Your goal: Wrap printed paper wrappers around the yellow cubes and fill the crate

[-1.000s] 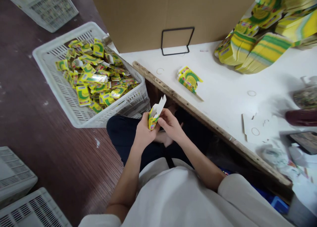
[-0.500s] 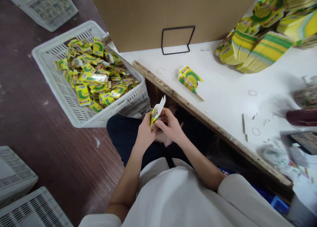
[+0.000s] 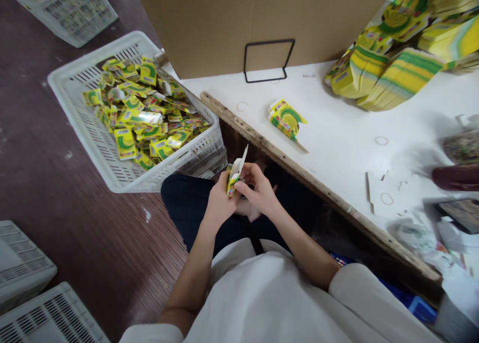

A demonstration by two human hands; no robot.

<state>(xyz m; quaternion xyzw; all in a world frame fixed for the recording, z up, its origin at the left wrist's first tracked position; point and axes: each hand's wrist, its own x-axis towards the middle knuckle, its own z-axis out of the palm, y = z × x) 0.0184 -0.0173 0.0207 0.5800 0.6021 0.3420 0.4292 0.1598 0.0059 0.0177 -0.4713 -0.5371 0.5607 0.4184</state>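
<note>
Above my lap, both hands hold a small yellow and green carton (image 3: 231, 182) with its white inner flaps sticking up. My left hand (image 3: 220, 199) is closed around the carton's left side. From the other side my right hand (image 3: 258, 188) grips it, thumb and fingers bent at its edge. Part of the carton is hidden behind the fingers. On the white table ahead lies a flattened yellow carton (image 3: 287, 118), apart from both hands.
A white plastic basket (image 3: 84, 151) full of yellow cartons stands left of my knees. The table's wooden edge (image 3: 299, 168) runs diagonally beside me. Stacked flat cartons (image 3: 402, 79) lie at the back right, near a black wire stand (image 3: 265, 79) and a large cardboard sheet (image 3: 224, 29).
The carton's raised white flap has tilted slightly and now shows more edge-on. Both hands stay in almost the same place, still on the carton.
</note>
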